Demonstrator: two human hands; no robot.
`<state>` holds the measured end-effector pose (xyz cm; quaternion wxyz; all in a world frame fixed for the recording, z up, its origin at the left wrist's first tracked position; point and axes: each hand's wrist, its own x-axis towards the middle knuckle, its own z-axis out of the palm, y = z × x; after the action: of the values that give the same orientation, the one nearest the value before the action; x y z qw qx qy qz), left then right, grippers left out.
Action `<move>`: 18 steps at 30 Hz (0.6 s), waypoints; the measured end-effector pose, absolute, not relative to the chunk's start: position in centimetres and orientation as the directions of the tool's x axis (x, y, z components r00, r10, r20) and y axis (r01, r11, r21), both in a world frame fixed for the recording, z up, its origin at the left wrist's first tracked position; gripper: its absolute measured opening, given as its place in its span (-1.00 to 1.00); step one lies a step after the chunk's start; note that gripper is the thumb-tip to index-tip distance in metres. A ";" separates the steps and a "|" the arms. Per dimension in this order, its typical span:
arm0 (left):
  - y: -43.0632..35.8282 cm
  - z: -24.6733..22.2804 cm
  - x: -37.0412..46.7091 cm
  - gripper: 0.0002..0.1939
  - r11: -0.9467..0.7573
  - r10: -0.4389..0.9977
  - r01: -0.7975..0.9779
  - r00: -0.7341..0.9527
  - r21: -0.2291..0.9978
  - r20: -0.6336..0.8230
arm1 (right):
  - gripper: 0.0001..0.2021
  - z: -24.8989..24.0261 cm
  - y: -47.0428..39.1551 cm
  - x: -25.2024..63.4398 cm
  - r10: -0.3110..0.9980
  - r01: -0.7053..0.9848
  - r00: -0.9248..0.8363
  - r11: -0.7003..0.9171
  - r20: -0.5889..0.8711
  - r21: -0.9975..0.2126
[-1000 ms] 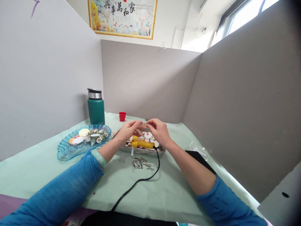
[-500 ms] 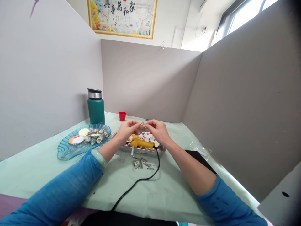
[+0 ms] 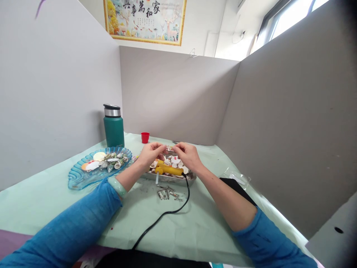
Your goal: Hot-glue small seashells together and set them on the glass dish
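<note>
My left hand point(image 3: 153, 153) and my right hand point(image 3: 187, 154) face each other above a metal tray. Thumbs and fingertips pinch a small pale piece with some yellow point(image 3: 169, 148) from both sides; it is too small to make out. Beneath them, a yellow hot glue gun point(image 3: 170, 170) lies across the tray point(image 3: 173, 178), its pale stick pointing toward me. Round white pieces point(image 3: 175, 160), some with red marks, fill the tray. In front of it, several small silver metal clips or pins point(image 3: 167, 193) are heaped on the pale green cloth.
A blue scalloped glass dish point(image 3: 80, 178) on the left holds small shells point(image 3: 113, 162) and flat discs. Behind it stand a green bottle point(image 3: 113, 130) and a red cup point(image 3: 145, 137). The black cord point(image 3: 164, 214) runs toward me. Clear plastic point(image 3: 237, 178) and a black object point(image 3: 237, 190) lie right.
The small piece between my fingertips has turned slightly, showing less yellow and more pale surface. Both hands stay nearly in place.
</note>
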<state>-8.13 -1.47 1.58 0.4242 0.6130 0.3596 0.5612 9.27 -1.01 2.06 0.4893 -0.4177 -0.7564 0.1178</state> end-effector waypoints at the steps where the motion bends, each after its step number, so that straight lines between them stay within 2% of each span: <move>1: -1.5 1.6 -8.1 -0.67 -0.384 0.916 -0.032 0.110 0.923 0.385 | -0.74 2.1 -1.0 9.3 0.742 0.528 -0.174 0.625 0.648 -0.575; 9: -1.8 1.7 -8.0 -0.67 -0.420 0.904 0.064 0.119 0.905 0.411 | -0.72 2.2 -1.4 9.3 0.680 0.566 -0.229 0.675 0.697 -0.473; 11: -1.9 1.8 -7.9 -0.67 -0.418 0.905 0.089 0.129 0.904 0.405 | -0.72 2.3 -1.5 9.2 0.690 0.567 -0.237 0.670 0.684 -0.479; 14: -1.9 1.8 -7.9 -0.67 -0.412 0.906 0.104 0.149 0.905 0.395 | -0.71 2.5 -1.5 9.1 0.758 0.543 -0.226 0.620 0.612 -0.567; 18: -1.5 1.5 -8.0 -0.72 -0.440 0.889 0.060 0.168 0.896 0.425 | -0.74 2.3 -1.2 9.1 0.856 0.411 -0.205 0.516 0.476 -0.751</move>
<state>-8.04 -1.51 1.49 0.3877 0.6587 0.3604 0.5347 9.13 -1.20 2.30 0.4621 -0.4292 -0.7379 0.2404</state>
